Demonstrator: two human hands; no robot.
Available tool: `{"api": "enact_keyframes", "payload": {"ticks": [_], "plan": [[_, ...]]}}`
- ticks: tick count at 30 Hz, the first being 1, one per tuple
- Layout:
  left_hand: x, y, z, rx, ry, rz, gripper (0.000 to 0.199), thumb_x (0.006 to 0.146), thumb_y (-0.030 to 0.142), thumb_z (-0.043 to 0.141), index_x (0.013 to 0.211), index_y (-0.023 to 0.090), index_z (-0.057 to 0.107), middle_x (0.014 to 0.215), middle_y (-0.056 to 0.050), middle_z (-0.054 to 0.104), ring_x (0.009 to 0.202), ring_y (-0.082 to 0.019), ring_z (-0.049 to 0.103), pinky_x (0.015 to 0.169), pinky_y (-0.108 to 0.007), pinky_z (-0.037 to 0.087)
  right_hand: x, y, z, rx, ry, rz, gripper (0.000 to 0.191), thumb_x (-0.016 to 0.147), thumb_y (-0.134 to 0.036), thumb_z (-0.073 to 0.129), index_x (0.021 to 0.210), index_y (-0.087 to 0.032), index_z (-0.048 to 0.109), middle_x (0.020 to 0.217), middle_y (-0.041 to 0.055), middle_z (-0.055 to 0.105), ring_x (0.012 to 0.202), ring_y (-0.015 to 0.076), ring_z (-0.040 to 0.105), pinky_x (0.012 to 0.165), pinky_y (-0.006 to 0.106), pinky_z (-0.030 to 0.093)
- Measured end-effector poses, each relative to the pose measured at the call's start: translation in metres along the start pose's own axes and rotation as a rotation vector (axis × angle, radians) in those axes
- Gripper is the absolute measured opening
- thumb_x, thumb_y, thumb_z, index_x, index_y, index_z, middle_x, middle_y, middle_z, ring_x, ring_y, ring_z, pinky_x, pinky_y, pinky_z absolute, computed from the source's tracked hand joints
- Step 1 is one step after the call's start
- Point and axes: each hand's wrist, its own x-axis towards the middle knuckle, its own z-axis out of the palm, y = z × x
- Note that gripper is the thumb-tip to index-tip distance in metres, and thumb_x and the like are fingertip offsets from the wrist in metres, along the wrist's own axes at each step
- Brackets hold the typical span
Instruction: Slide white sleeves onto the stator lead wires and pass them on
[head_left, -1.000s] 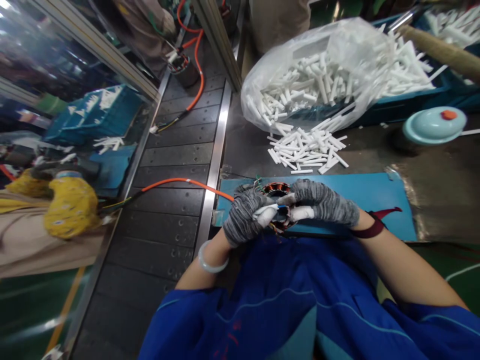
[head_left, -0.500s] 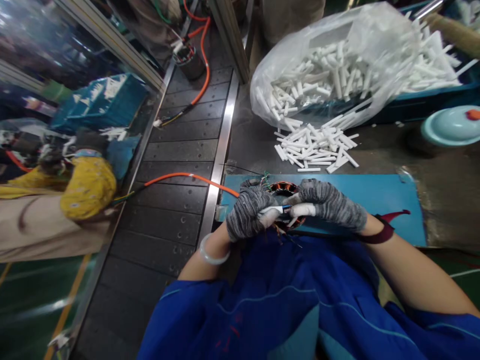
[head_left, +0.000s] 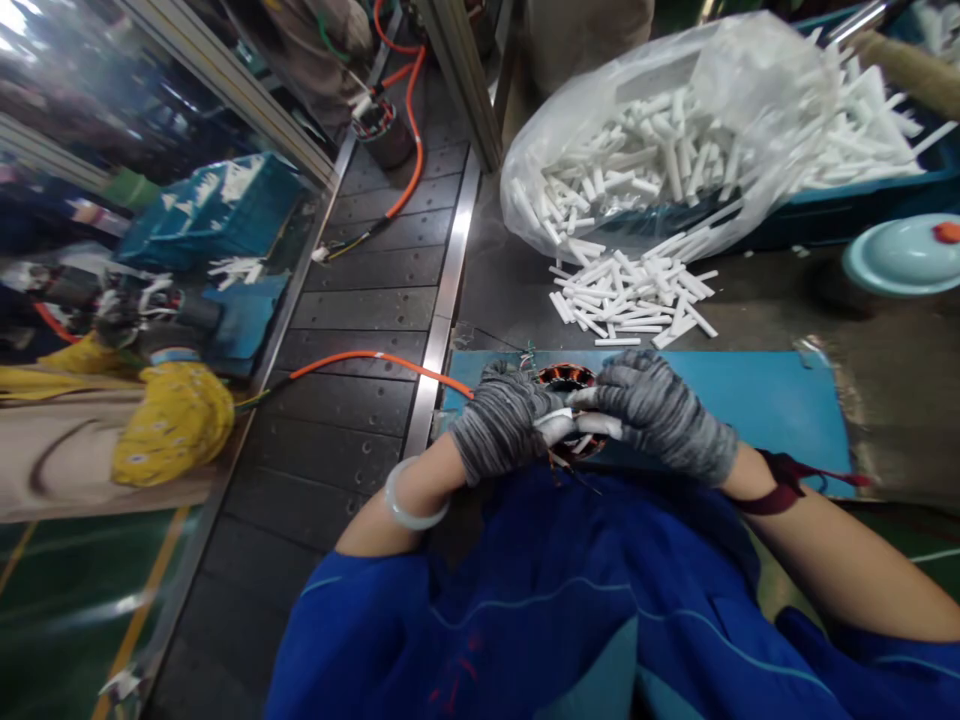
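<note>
Both hands wear grey striped gloves with pale fingertips. They meet over a round part with copper windings (head_left: pixel 567 375), which lies on a blue mat (head_left: pixel 757 400). My left hand (head_left: pixel 504 420) is closed on a white sleeve (head_left: pixel 556 414). My right hand (head_left: pixel 652 412) pinches at the sleeve's right end; what lies between its fingertips is too small to make out. Thin green and dark wires stick out above and below the windings. An orange cable (head_left: pixel 360 356) runs from beside my left hand across the conveyor.
White tubes (head_left: pixel 637 295) lie loose in front of an open plastic bag (head_left: pixel 525 190). A light blue lidded container (head_left: pixel 904 258) stands at the right. Left of the slatted conveyor (head_left: pixel 337 390), a person's gloved hands (head_left: pixel 180 420) work near a blue bin (head_left: pixel 247 215).
My right fingers have closed in toward the left fingertips, and the blue bit seen between them is covered. The co-worker's hands at the left have shifted slightly.
</note>
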Motion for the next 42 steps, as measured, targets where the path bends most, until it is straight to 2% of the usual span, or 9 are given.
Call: {"api": "enact_keyframes", "payload": {"ticks": [6, 11, 15, 20, 24, 28, 31, 36, 42], "plan": [[0.016, 0.026, 0.001, 0.12, -0.028, -0.094, 0.044, 0.105, 0.044, 0.039, 0.117, 0.019, 0.073, 0.1, -0.011, 0.074, 0.098, -0.03, 0.068, 0.096, -0.053, 0.048, -0.011, 0.012, -0.019, 0.413, 0.077, 0.163, 0.021, 0.092, -0.043, 0.07, 0.103, -0.027, 0.078, 0.097, 0.0032, 0.076, 0.092, 0.0223, 0.071, 0.087, 0.037, 0.055], [0.03, 0.032, -0.011, 0.116, -0.12, 0.033, 0.045, 0.104, 0.048, 0.042, 0.111, 0.018, 0.075, 0.097, -0.01, 0.076, 0.095, -0.03, 0.069, 0.09, -0.049, 0.05, -0.014, 0.007, -0.014, 0.462, 0.096, 0.259, 0.024, 0.088, -0.046, 0.075, 0.101, -0.026, 0.077, 0.097, 0.0032, 0.077, 0.092, 0.0228, 0.072, 0.088, 0.039, 0.057], [0.001, -0.006, -0.018, 0.015, 0.105, 0.144, 0.06, 0.097, 0.066, 0.048, 0.128, 0.019, 0.068, 0.113, -0.011, 0.077, 0.103, -0.028, 0.07, 0.094, -0.043, 0.049, -0.025, 0.001, -0.012, 0.395, 0.068, 0.27, 0.032, 0.086, -0.051, 0.076, 0.104, -0.025, 0.073, 0.099, 0.0044, 0.075, 0.093, 0.0238, 0.071, 0.086, 0.04, 0.057], [-0.042, -0.06, 0.029, -0.121, 0.234, 0.354, 0.076, 0.091, 0.07, 0.057, 0.147, 0.019, 0.052, 0.138, -0.016, 0.067, 0.121, -0.025, 0.067, 0.096, -0.036, 0.051, -0.032, -0.002, 0.002, 0.237, -0.002, 0.311, 0.045, 0.087, -0.066, 0.067, 0.096, -0.022, 0.071, 0.088, 0.0064, 0.073, 0.082, 0.0225, 0.07, 0.076, 0.036, 0.056], [-0.046, -0.039, 0.068, -0.034, 0.307, 0.1, 0.048, 0.103, 0.044, 0.049, 0.144, 0.021, 0.057, 0.133, -0.013, 0.07, 0.118, -0.023, 0.069, 0.097, -0.034, 0.054, -0.026, 0.002, 0.005, 0.014, 0.004, 0.301, 0.04, 0.095, -0.059, 0.058, 0.104, -0.023, 0.073, 0.101, 0.0085, 0.074, 0.093, 0.0238, 0.069, 0.086, 0.038, 0.054], [-0.027, 0.024, 0.074, 0.16, 0.216, -0.352, 0.078, 0.095, 0.066, 0.054, 0.152, 0.013, 0.05, 0.114, -0.021, 0.076, 0.087, -0.029, 0.076, 0.073, -0.035, 0.057, -0.007, 0.022, -0.003, -0.372, 0.085, 0.388, 0.033, 0.101, -0.04, 0.051, 0.114, -0.021, 0.074, 0.119, 0.0138, 0.072, 0.11, 0.0293, 0.063, 0.1, 0.046, 0.047], [-0.013, 0.054, 0.06, 0.122, 0.164, -0.455, 0.09, 0.093, 0.072, 0.051, 0.152, 0.004, 0.045, 0.104, -0.024, 0.076, 0.078, -0.031, 0.076, 0.066, -0.035, 0.057, 0.01, 0.042, -0.004, -0.505, 0.114, 0.424, 0.027, 0.098, -0.028, 0.053, 0.106, -0.016, 0.076, 0.12, 0.0175, 0.071, 0.113, 0.0331, 0.06, 0.1, 0.051, 0.045], [-0.026, 0.041, 0.04, -0.214, 0.471, -0.177, 0.081, 0.093, 0.057, 0.063, 0.152, 0.007, 0.039, 0.128, -0.024, 0.07, 0.112, -0.031, 0.073, 0.088, -0.039, 0.063, 0.0, 0.054, -0.006, -0.441, 0.174, 0.407, 0.023, 0.095, -0.03, 0.055, 0.1, -0.016, 0.072, 0.113, 0.0174, 0.072, 0.108, 0.0323, 0.064, 0.098, 0.051, 0.048], [-0.057, 0.014, 0.055, -0.218, 0.603, 0.069, 0.032, 0.098, 0.017, 0.061, 0.129, 0.025, 0.059, 0.128, -0.01, 0.072, 0.112, -0.018, 0.073, 0.091, -0.027, 0.063, -0.049, -0.004, -0.017, 0.068, 0.465, 0.424, 0.025, 0.095, -0.04, 0.062, 0.116, -0.027, 0.065, 0.106, 0.006, 0.076, 0.094, 0.0238, 0.072, 0.085, 0.04, 0.058]]}}
